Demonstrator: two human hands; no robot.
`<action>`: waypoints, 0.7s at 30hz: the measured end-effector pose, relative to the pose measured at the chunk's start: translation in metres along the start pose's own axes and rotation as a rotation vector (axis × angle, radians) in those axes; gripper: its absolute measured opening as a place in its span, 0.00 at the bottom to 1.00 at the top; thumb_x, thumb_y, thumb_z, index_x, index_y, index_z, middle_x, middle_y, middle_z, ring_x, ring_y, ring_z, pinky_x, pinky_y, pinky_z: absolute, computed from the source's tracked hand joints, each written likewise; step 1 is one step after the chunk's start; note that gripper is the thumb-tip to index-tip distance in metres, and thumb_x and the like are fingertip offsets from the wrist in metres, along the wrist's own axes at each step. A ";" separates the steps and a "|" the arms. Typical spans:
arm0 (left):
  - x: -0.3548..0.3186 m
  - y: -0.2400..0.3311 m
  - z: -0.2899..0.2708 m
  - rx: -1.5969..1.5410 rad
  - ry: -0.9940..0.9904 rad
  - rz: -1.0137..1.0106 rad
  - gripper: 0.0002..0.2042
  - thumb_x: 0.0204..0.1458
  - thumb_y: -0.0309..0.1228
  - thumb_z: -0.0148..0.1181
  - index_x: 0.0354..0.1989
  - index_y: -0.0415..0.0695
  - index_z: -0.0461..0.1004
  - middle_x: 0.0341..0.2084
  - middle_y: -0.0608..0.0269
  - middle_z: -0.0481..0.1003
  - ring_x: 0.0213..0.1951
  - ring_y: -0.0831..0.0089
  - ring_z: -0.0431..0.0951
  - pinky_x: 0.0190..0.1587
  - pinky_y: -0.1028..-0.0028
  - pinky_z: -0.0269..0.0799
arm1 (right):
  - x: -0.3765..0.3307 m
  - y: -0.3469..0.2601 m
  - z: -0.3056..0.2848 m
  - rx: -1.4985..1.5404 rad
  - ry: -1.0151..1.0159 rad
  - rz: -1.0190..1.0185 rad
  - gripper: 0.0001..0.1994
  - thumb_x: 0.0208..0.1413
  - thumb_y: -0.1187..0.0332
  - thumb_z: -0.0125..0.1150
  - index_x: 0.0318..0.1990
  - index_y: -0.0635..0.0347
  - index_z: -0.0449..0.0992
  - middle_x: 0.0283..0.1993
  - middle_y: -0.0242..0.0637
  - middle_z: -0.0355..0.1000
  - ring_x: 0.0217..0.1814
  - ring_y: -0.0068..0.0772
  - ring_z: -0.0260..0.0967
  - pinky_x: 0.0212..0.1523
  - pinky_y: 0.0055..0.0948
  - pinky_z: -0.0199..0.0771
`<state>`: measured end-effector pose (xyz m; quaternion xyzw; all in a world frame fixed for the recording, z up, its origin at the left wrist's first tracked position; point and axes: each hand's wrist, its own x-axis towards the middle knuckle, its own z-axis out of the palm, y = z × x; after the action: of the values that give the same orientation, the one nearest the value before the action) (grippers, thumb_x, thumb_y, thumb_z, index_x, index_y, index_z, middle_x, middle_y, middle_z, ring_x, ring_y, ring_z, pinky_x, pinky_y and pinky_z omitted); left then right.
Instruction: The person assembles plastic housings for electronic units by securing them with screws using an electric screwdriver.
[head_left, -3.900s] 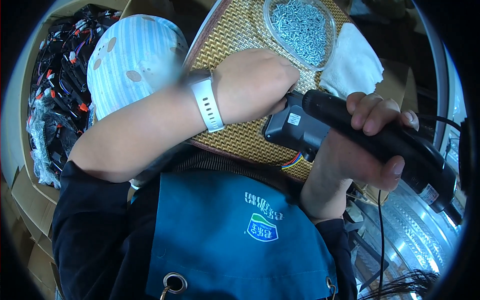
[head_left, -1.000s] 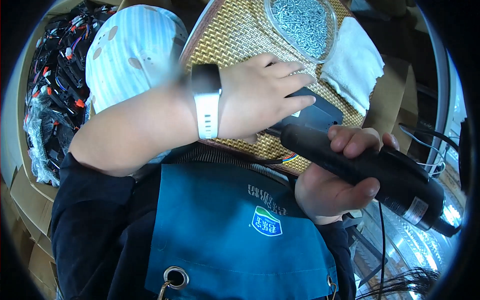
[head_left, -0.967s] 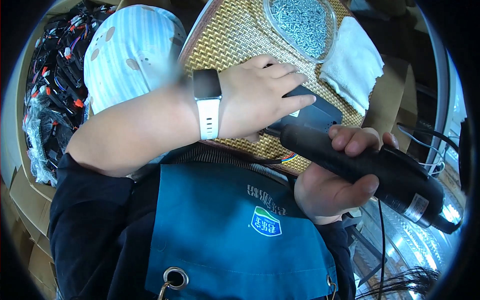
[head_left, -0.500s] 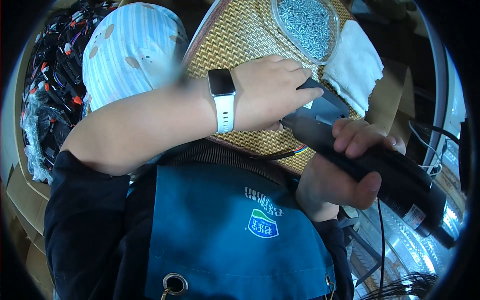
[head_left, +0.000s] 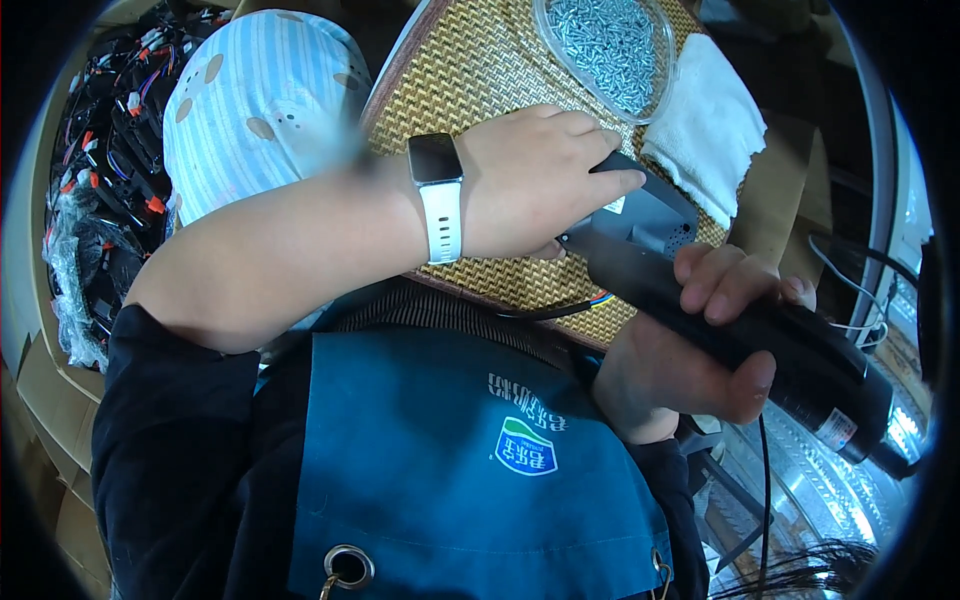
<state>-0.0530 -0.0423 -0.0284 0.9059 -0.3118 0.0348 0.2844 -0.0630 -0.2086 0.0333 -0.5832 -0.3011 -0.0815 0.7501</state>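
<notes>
The person's left hand (head_left: pixel 535 185) bends its fingers closed over the left end of a dark grey rectangular plastic casing (head_left: pixel 648 212), which has a white label and a cluster of small holes near its right corner, lying on the golden woven surface (head_left: pixel 470 75). The right hand (head_left: pixel 690 372) wraps its fingers around a black cylindrical power screwdriver (head_left: pixel 800 362), angled across the casing's near side. Beyond stands a clear plastic tub (head_left: pixel 671 75) full of small silver screws (head_left: pixel 610 55); at left, a cardboard box (head_left: pixel 72 402) holds heaped black wired parts (head_left: pixel 120 185) with orange connectors.
</notes>
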 end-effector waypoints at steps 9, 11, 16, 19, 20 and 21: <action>0.002 -0.006 -0.006 -0.126 0.079 0.044 0.42 0.28 0.36 0.76 0.59 0.48 0.64 0.51 0.54 0.69 0.54 0.57 0.68 0.56 0.64 0.66 | 0.004 -0.027 -0.002 0.045 0.077 -0.013 0.29 0.50 0.52 0.63 0.54 0.58 0.63 0.30 0.33 0.68 0.28 0.26 0.68 0.35 0.29 0.69; 0.003 -0.004 -0.009 -0.374 0.230 0.064 0.44 0.26 0.35 0.74 0.59 0.45 0.61 0.51 0.50 0.67 0.55 0.53 0.67 0.57 0.63 0.66 | 0.010 -0.046 -0.002 0.246 0.268 -0.060 0.24 0.45 0.55 0.61 0.47 0.57 0.67 0.27 0.31 0.65 0.29 0.23 0.64 0.38 0.28 0.66; -0.001 -0.002 -0.037 -0.496 0.297 0.085 0.47 0.29 0.36 0.70 0.62 0.38 0.53 0.54 0.47 0.61 0.55 0.55 0.66 0.58 0.63 0.63 | 0.019 -0.085 -0.034 0.452 0.229 -0.058 0.29 0.47 0.58 0.66 0.54 0.57 0.62 0.34 0.32 0.65 0.29 0.21 0.63 0.34 0.24 0.64; -0.007 -0.002 -0.051 -0.642 0.478 0.031 0.49 0.27 0.35 0.69 0.63 0.36 0.50 0.50 0.49 0.62 0.54 0.55 0.64 0.61 0.64 0.58 | 0.008 -0.071 -0.045 0.294 0.239 0.164 0.33 0.46 0.54 0.66 0.55 0.64 0.61 0.38 0.40 0.66 0.26 0.24 0.67 0.29 0.25 0.70; -0.010 0.001 -0.050 -0.686 0.495 -0.002 0.50 0.27 0.35 0.68 0.63 0.36 0.48 0.52 0.47 0.61 0.56 0.55 0.63 0.62 0.63 0.56 | 0.000 -0.061 -0.043 0.157 0.314 0.255 0.36 0.43 0.52 0.68 0.55 0.66 0.62 0.45 0.48 0.65 0.21 0.26 0.68 0.24 0.23 0.70; -0.012 0.006 -0.047 -0.737 0.532 -0.032 0.49 0.27 0.35 0.68 0.63 0.36 0.50 0.53 0.47 0.61 0.56 0.54 0.63 0.62 0.63 0.56 | -0.006 -0.053 -0.038 0.016 0.347 0.367 0.36 0.40 0.53 0.71 0.54 0.68 0.65 0.55 0.59 0.62 0.21 0.27 0.71 0.21 0.20 0.70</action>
<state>-0.0607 -0.0139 0.0109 0.7087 -0.2054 0.1485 0.6584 -0.0799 -0.2612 0.0684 -0.5992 -0.0576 -0.0406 0.7975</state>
